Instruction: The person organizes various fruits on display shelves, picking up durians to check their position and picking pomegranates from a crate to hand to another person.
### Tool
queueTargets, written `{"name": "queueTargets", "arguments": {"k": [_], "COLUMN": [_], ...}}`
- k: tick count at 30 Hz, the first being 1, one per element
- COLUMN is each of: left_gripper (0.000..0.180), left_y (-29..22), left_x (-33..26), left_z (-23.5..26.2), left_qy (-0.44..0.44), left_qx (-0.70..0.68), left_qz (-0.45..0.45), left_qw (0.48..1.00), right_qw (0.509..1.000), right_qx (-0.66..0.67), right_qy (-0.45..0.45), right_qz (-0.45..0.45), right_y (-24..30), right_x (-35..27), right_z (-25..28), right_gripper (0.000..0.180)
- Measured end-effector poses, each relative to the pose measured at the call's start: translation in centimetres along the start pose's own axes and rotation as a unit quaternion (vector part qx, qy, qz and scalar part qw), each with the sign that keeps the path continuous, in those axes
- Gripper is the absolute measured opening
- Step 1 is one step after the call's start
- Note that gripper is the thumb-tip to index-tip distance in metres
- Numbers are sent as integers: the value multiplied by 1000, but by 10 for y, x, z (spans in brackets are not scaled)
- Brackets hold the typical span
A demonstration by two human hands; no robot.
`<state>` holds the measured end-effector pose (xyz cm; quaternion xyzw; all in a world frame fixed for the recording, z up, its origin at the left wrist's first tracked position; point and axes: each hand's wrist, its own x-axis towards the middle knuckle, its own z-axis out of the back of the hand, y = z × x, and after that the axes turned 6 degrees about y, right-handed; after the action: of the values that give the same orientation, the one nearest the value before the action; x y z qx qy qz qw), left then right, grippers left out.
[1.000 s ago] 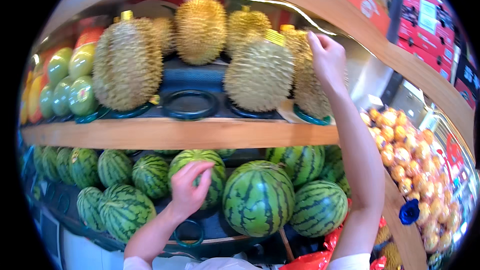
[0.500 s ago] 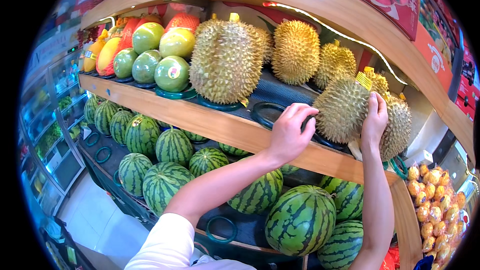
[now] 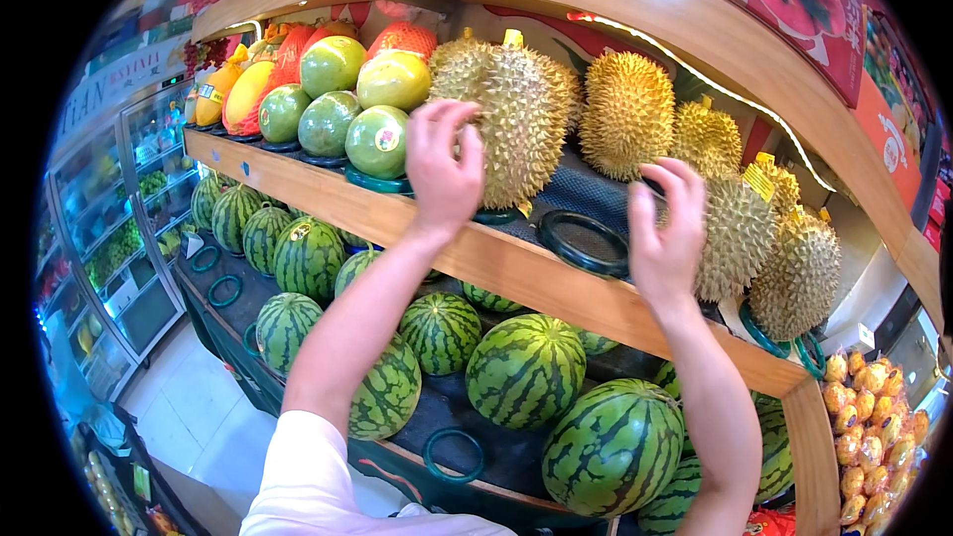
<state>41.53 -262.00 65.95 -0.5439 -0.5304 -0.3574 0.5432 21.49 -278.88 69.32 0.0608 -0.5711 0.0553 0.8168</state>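
Note:
My left hand (image 3: 443,171) is raised at the left side of a large double-lobed durian (image 3: 518,124), fingers curved and apart. Its fingertips overlap the spiky rind, but whether they touch it I cannot tell. My right hand (image 3: 667,238) hangs in front of the upper shelf with thumb and fingers spread, nothing visibly gripped. Just left of it lies a bare dark green ring stand (image 3: 584,242). Behind its fingers and wrist, a greenish durian (image 3: 739,233) with a yellow tag is partly hidden. A rounder golden durian (image 3: 627,114) stands farther back.
Green pomelo-like fruits (image 3: 377,141) fill the upper shelf's left part. A wooden shelf edge (image 3: 516,263) runs beneath my hands. Several watermelons (image 3: 613,447) and a loose ring (image 3: 454,455) are on the lower shelf. Wrapped yellow-orange fruits (image 3: 874,437) stand at the right.
My left hand has moved left, from beside the ring stand and greenish durian to the large durian. My right hand has come off the greenish durian and shifted left. The view has shifted slightly.

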Motion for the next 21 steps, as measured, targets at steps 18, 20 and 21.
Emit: {"name": "queueTargets", "arguments": {"k": [18,20,21], "left_gripper": [32,33,34], "left_y": [76,76,80], "left_x": [32,36,35], "left_z": [19,14,17], "left_qy": [135,136,128], "left_qx": [-96,-126,-148], "left_qz": [183,191,194], "left_qw": [969,964,961], "right_qw": [928,933,938], "right_qx": [249,246,244], "right_qy": [10,13,15], "right_qz": [-277,-262,-247], "right_y": [-10,-12,-12], "right_x": [50,50,48], "right_z": [-140,-135,-135], "right_gripper": [38,39,39]}}
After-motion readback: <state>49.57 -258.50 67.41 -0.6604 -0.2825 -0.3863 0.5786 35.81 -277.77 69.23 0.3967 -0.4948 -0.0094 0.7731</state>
